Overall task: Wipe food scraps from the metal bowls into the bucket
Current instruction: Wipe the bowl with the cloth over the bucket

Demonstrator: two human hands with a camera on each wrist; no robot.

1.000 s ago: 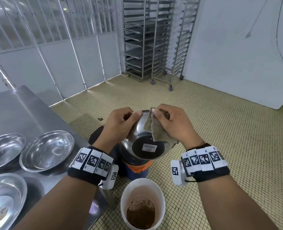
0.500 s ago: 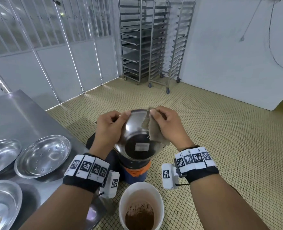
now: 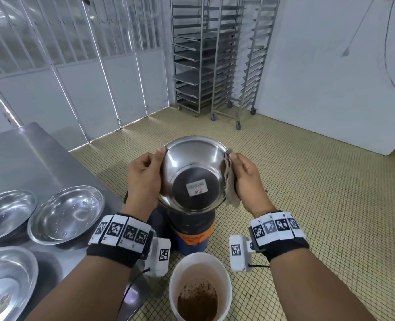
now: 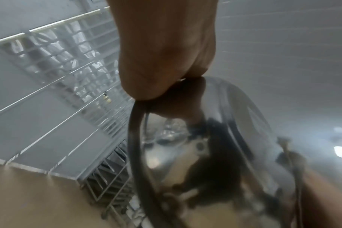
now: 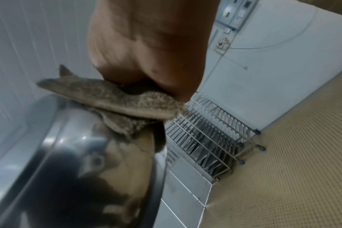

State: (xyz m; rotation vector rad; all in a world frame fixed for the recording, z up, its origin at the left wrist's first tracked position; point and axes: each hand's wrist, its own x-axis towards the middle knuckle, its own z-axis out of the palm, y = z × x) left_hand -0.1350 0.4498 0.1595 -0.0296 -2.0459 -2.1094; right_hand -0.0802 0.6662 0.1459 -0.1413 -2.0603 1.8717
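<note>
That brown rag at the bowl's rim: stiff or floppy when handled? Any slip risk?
Probably floppy: the rag hangs in loose folds below the right hand and drapes over the rim of the metal bowl. Likely light, since pinched fingers alone carry it. Its rough nap, seen in the right wrist view, suggests little slip in the grip.

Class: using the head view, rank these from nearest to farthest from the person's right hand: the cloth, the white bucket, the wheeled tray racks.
1. cloth: held in the right hand, against the bowl's right edge.
2. white bucket: on the floor below, toward the person.
3. wheeled tray racks: against the far wall.
</note>
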